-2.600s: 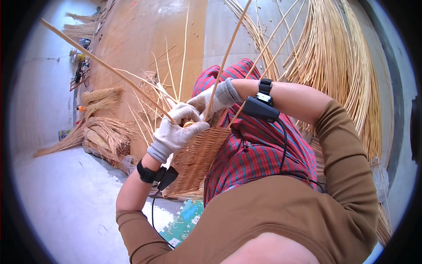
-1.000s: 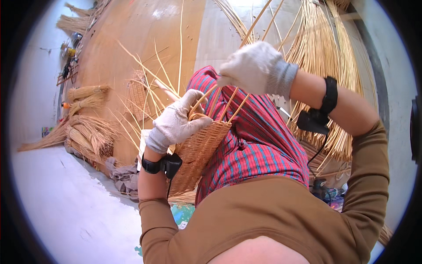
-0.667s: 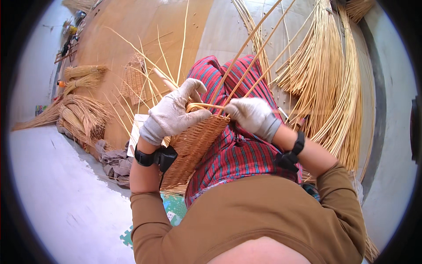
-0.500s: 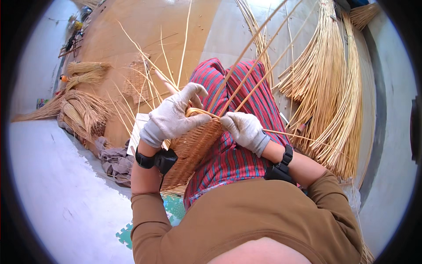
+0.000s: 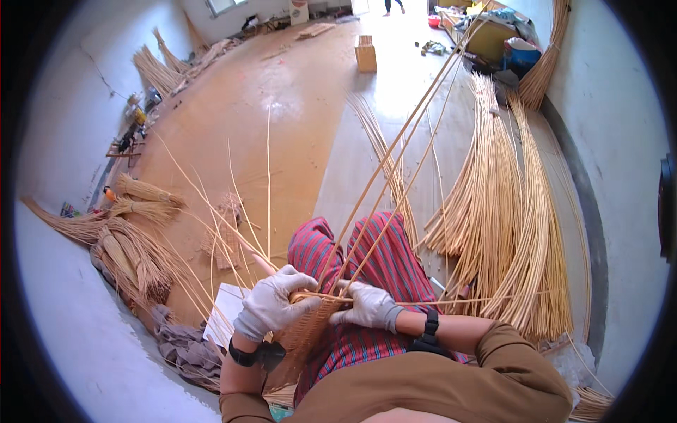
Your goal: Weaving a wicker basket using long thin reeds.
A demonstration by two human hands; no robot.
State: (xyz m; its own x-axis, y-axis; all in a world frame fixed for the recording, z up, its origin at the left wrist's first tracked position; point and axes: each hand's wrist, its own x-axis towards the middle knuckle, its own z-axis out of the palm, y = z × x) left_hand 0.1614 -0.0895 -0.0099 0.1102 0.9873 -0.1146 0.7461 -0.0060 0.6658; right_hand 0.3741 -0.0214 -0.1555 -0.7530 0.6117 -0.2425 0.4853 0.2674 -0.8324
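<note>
A woven wicker basket (image 5: 300, 347) with tan walls rests against my lap, and long upright rods (image 5: 381, 185) rise from its rim. My left hand (image 5: 271, 307), in a white glove, is closed on the rim, thumb and fingers curled round it. At the rim's right end my right hand (image 5: 365, 308), also gloved, is closed with its thumb above and fingers below. A thin wicker rod (image 5: 451, 302) runs from the rim through that hand and off to the right. The glove hides exactly how its fingers grip the rod.
Large fanned bundles of wicker rods (image 5: 486, 183) lie on the floor to the right. Shorter bundles (image 5: 134, 257) and a grey cloth (image 5: 185, 345) lie at the left. A flat woven panel (image 5: 224, 233) is beyond the basket. A small wooden stool (image 5: 365, 55) stands farther off.
My view has lifted, bringing the far room in. My right hand has turned, its thumb and fingers now set above and below at the rim. The left hand keeps its hold on the basket rim.
</note>
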